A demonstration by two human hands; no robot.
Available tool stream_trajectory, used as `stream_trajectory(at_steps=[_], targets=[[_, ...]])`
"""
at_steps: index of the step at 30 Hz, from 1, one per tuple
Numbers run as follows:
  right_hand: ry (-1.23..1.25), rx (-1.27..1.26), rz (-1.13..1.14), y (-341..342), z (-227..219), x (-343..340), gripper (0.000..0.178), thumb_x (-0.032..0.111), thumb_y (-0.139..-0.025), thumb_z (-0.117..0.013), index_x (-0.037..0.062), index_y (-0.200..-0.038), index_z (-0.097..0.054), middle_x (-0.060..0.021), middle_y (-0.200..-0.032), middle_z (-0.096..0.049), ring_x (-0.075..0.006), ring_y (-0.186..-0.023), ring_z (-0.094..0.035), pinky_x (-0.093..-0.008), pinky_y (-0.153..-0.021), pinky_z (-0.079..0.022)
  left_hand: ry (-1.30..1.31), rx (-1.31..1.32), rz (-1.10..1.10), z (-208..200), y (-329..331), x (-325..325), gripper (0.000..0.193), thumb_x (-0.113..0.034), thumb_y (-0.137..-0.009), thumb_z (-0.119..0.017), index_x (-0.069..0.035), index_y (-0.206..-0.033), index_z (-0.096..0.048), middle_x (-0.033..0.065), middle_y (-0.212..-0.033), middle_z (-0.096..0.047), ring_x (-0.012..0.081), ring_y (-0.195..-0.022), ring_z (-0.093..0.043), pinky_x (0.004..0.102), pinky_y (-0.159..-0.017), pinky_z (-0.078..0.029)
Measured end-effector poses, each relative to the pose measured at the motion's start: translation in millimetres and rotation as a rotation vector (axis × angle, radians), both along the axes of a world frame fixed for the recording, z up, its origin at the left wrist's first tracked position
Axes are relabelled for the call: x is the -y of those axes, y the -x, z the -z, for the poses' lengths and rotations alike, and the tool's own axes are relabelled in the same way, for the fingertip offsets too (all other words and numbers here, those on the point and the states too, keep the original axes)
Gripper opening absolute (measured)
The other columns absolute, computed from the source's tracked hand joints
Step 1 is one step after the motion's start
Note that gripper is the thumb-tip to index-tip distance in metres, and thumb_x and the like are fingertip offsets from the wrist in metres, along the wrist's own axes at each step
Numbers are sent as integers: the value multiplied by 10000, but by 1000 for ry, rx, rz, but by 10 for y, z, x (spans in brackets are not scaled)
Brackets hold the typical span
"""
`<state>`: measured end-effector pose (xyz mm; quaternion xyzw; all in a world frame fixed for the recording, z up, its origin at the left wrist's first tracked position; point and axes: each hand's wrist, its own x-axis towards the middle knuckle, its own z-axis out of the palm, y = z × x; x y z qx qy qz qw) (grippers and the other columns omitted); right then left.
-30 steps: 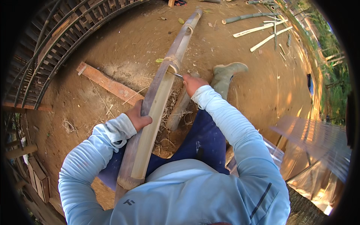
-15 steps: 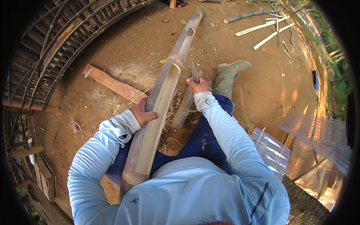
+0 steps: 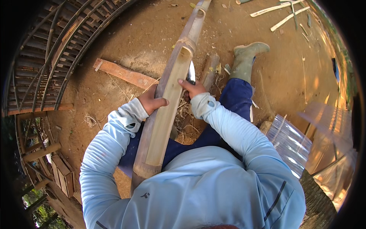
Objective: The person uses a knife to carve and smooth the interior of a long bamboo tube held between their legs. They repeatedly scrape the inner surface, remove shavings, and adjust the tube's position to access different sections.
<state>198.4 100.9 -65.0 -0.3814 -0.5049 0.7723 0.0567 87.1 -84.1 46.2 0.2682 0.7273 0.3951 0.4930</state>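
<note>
Bamboo pole (image 3: 167,103) lies across the lap; left hand (image 3: 151,101) clasps it, right hand (image 3: 193,88) grips a knife (image 3: 191,72).

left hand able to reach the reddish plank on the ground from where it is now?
Probably yes. The left hand grips the left edge of the bamboo pole, and the plank lies on the dirt just beyond it, same side, with nothing between. It would have to let go first.

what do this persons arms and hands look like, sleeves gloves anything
Both arms wear long, light blue sleeves that end in snug cuffs at the wrists. The left hand and right hand are bare: no gloves, rings or watch show. The fabric looks smooth and stretchy, with creases at the elbows.
</note>
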Motion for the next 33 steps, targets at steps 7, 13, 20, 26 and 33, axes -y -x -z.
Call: stream_trajectory(at_steps=[7,13,20,26,33], targets=[[124,34,-3,-797,49,328,426,415,-864,-754,42,-981,-584,-40,-697,-549,-127,-466,-484,-309,-407,-397,-35,247,-72,145,95,64,733,-242,-786,-627,57,-1412,-391,187,-1224,-618,258,-1051,-640,357,-946,-507],[70,174,-124,-1092,214,373,332,361,-896,-715,64,-937,-571,-34,-713,-549,-146,-512,-491,-327,-430,-391,-33,544,-163,597,360,255,499,-206,-842,-560,51,-1269,-576,175,-1105,-694,259,-949,-690,352,-894,-548],[-102,92,-304,-1097,687,427,344,370,-877,-734,53,-911,-603,-30,-661,-562,-147,-494,-503,-327,-443,-397,42,271,-48,505,436,205,426,-310,-957,-559,27,-1203,-643,132,-1062,-717,219,-920,-690,343,-885,-528],[-86,118,-296,-1177,559,423,383,378,-852,-754,33,-964,-630,-60,-675,-624,-159,-506,-534,-318,-470,-422,82,-45,12,430,359,250,480,-385,-1003,-542,36,-1206,-647,114,-1082,-714,176,-944,-670,326,-880,-513],[-147,212,-227,-1234,394,433,301,346,-857,-716,75,-795,-603,-22,-568,-540,-177,-498,-519,-353,-486,-401,90,45,-83,366,241,216,507,-402,-993,-573,37,-1239,-633,121,-1135,-706,189,-975,-674,329,-899,-512]])
